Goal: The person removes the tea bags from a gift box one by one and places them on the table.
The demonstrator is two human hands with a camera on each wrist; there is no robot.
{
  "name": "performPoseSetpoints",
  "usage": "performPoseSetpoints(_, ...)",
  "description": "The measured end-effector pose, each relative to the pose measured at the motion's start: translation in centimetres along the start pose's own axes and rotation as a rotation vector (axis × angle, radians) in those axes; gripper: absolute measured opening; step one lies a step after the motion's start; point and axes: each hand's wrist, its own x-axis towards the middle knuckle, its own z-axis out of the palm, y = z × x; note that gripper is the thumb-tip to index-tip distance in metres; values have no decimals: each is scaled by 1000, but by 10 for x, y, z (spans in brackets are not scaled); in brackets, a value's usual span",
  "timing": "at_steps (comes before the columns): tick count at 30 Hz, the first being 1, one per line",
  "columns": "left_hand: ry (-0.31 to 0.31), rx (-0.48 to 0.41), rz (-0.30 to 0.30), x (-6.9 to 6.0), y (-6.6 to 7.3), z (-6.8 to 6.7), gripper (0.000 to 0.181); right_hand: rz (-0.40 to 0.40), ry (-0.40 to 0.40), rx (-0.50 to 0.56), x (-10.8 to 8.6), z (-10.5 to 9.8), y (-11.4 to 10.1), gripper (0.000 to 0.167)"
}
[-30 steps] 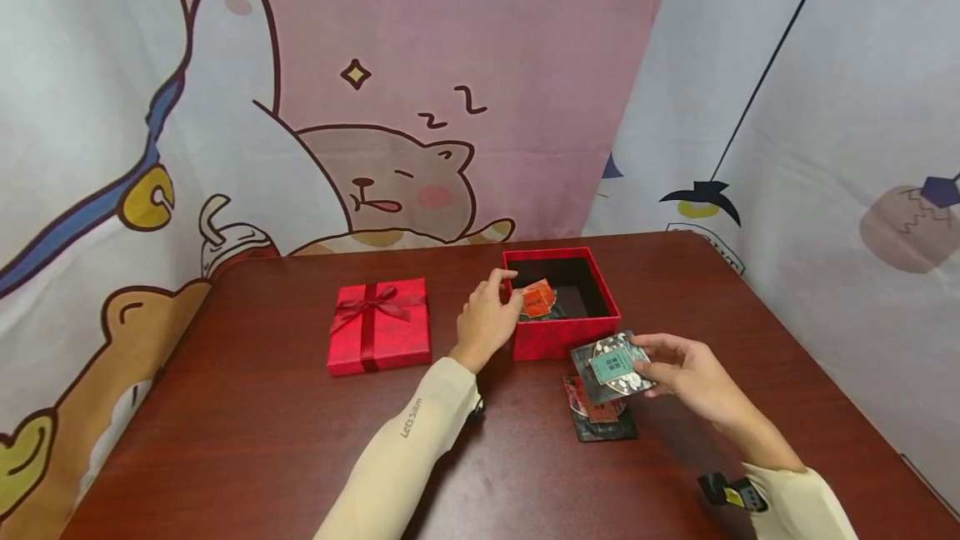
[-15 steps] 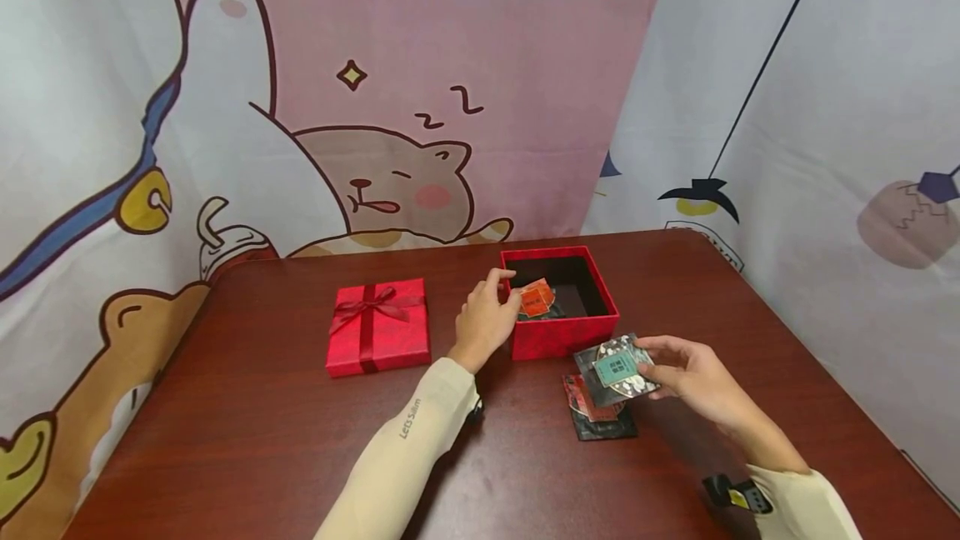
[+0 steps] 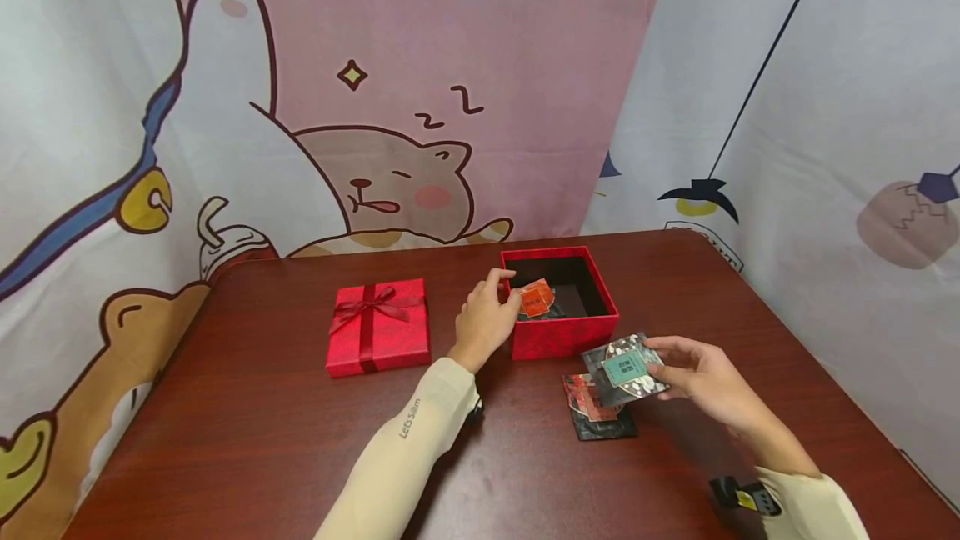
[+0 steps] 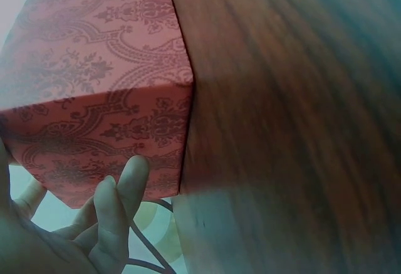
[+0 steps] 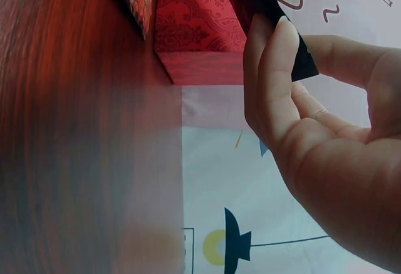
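The red gift box (image 3: 562, 338) stands lidless on the table. My left hand (image 3: 483, 319) holds its left side, thumb and index finger at the rim; in the left wrist view, curled fingers (image 4: 113, 211) meet the patterned outer wall. An orange-labelled packet (image 3: 536, 298) leans inside the box. My right hand (image 3: 693, 373) pinches the right edge of a flat square packet (image 3: 622, 369) with a teal label, tilted in the air in front of the box. Beneath it a red-and-black packet (image 3: 600, 419) lies on the table, partly covered from view. Its dark back shows in the right wrist view.
A red box lid (image 3: 378, 327) with a ribbon bow lies left of the box on the brown wooden table (image 3: 247, 440). A cartoon-printed cloth (image 3: 540, 107) hangs behind the table and along its sides.
My right hand has drawn the teal-labelled packet slightly to the right, uncovering a little more of the packet below. My left hand stays at the box.
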Motion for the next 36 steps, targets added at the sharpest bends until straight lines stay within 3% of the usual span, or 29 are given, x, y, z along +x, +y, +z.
performPoseSetpoints(36, -2, -12, 11, -1, -1, 0, 38, 54, 33, 4, -14, -12, 22, 50)
